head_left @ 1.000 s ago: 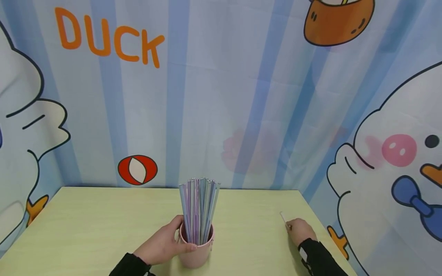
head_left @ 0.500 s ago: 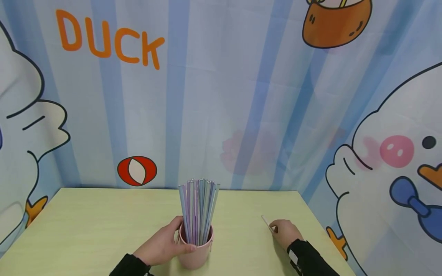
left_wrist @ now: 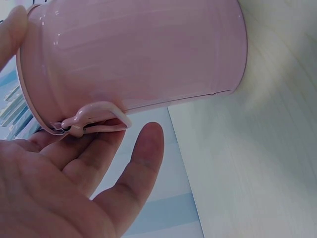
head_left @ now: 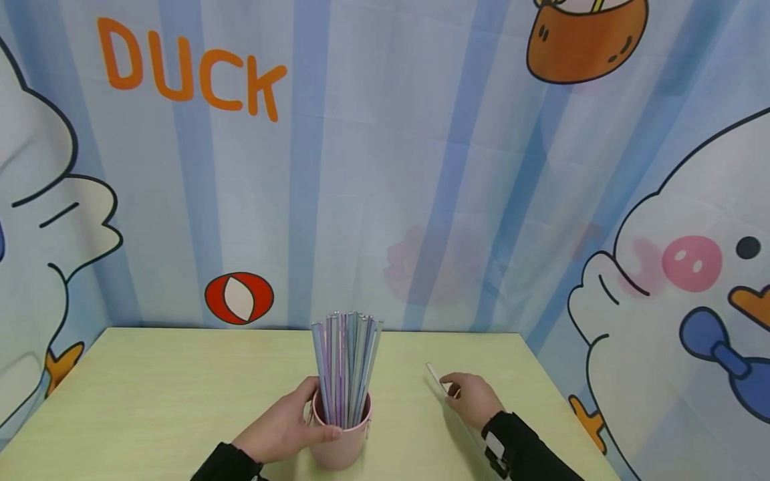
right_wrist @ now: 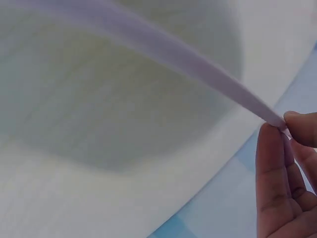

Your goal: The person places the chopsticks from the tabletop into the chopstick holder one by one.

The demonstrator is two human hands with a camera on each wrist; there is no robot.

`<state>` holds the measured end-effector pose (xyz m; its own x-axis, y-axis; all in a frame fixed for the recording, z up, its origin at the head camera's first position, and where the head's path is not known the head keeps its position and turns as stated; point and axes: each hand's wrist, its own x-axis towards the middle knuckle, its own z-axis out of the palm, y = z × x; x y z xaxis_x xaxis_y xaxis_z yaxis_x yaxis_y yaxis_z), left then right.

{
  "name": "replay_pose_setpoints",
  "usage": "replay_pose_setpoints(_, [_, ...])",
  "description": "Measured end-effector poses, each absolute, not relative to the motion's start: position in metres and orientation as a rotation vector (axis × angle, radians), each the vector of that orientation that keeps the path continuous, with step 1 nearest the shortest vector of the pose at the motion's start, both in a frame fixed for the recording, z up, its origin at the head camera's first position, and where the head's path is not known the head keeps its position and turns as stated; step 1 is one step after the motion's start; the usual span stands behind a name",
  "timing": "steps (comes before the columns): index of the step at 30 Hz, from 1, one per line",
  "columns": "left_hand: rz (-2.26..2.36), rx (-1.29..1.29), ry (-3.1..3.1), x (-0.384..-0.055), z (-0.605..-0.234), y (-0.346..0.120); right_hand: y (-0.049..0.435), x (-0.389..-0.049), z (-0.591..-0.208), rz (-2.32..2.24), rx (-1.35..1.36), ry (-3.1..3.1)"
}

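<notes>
A small pink metal pail [head_left: 339, 449] stands on the table, packed with upright, shiny drinking straws [head_left: 345, 371] in purple, blue and grey tones. My left hand [head_left: 285, 422] grips the pail near its rim, thumb across the front and fingers around the far side. The left wrist view shows the pail's side and the little handle loop [left_wrist: 96, 119] beside those fingers. To the right, my right hand [head_left: 472, 397] pinches one pale purple straw [right_wrist: 193, 67] between thumb and fingertips. In the head view that straw tilts up to the left, apart from the pail.
The pale wooden table [head_left: 198, 387] ends at a blue-and-white striped cloth backdrop [head_left: 373, 167] printed with cartoon ducks. The same cloth covers both sides. A dark sleeve [head_left: 529, 447] covers the right forearm.
My right hand has moved left toward the pail, carrying the straw with it. My left hand and the pail stay in place.
</notes>
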<state>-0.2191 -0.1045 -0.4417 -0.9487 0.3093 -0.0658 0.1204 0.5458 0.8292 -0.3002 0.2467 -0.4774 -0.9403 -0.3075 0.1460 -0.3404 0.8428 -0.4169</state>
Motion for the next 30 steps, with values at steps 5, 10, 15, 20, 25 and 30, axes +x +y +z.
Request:
replay_pose_setpoints(5, [1.364, 0.356, 2.571, -0.22, -0.442, -0.105, 0.231, -0.298, -0.459, 0.856, 0.555, -2.867])
replay_pose_setpoints(10, [1.367, 0.35, 2.567, -0.22, -0.442, -0.105, 0.217, -0.297, -0.437, 1.026, 0.506, -2.773])
replay_pose_setpoints(15, [1.366, 0.361, 2.566, -0.22, -0.442, -0.105, 0.207, -0.295, -0.412, 1.213, 0.447, -2.639])
replay_pose_setpoints(20, [1.364, 0.373, 2.569, -0.221, -0.442, -0.106, 0.199, -0.295, -0.385, 1.38, 0.419, -2.526])
replay_pose_setpoints(25, [1.374, 0.389, 2.566, -0.22, -0.443, -0.106, 0.192, -0.295, -0.36, 1.517, 0.412, -2.456])
replay_pose_setpoints(30, [1.383, 0.396, 2.562, -0.22, -0.443, -0.106, 0.184, -0.294, -0.344, 1.609, 0.394, -2.376])
